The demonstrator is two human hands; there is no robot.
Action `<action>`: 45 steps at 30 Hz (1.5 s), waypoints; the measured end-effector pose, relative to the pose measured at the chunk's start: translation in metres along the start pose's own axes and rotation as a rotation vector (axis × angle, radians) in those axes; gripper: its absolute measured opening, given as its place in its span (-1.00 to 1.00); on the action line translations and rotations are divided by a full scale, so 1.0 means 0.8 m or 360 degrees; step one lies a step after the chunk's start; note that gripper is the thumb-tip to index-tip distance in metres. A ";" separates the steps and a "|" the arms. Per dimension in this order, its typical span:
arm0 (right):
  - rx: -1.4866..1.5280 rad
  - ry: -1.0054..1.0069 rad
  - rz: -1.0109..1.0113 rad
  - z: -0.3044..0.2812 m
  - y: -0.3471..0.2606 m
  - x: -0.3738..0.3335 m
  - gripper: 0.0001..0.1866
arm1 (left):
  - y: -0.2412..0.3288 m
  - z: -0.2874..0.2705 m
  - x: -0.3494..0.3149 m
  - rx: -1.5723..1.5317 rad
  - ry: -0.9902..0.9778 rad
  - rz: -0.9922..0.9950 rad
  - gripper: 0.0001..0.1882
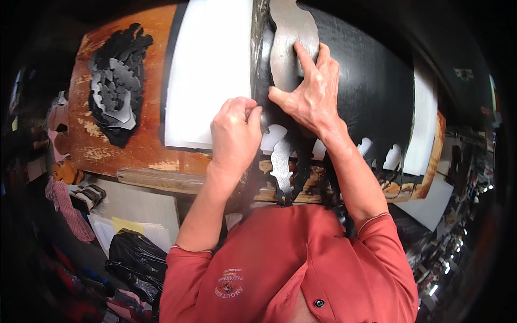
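Observation:
My right hand point(315, 89) is spread over a grey, wavy-edged flat template point(285, 62), with fingertips on its face and the thumb at its lower edge. Beneath the template lies a smooth black sheet, perhaps leather point(371, 70), covering much of the table. My left hand point(234, 132) is closed in a pinch beside the sheet's left edge, just below and left of the template. Whatever sits between those fingertips is hidden. Below the hands, a scalloped strip with a grey back point(281, 167) hangs over the table's front edge, next to wavy cut-outs along the sheet.
A white board point(210, 70) lies left of the sheet. Farther left, black and grey wavy cut pieces point(116, 81) are piled on the worn wooden table point(156, 64). A black plastic bag point(137, 258) and papers point(148, 231) are below left. Clutter fills the right side.

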State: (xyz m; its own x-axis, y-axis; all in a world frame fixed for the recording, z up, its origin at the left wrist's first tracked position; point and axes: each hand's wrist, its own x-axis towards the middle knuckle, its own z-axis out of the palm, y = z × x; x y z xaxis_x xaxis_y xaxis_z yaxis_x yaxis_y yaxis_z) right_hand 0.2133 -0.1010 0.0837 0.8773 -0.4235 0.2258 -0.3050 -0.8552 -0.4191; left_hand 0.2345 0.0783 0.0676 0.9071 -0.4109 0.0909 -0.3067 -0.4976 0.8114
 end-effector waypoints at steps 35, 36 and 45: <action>0.0647 0.0022 -0.0668 -0.027 0.110 -0.099 0.25 | 0.007 0.059 -0.182 0.0153 0.0080 0.0777 -0.83; 0.0615 0.0024 -0.0694 -0.032 0.108 -0.098 0.21 | 0.008 0.059 -0.180 0.0154 0.0103 0.0837 -0.83; 0.0666 0.0988 -0.0091 -0.181 0.193 -0.185 -0.86 | -0.002 0.057 -0.178 0.0160 0.0119 0.0921 -0.84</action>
State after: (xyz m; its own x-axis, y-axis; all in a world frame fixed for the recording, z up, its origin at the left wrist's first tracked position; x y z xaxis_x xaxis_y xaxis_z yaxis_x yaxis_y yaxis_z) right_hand -0.0171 -0.2138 0.1125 0.4795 -0.5784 0.6600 0.0097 -0.7485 -0.6630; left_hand 0.0930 0.1032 0.0270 0.6009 -0.5841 0.5457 -0.7801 -0.2798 0.5596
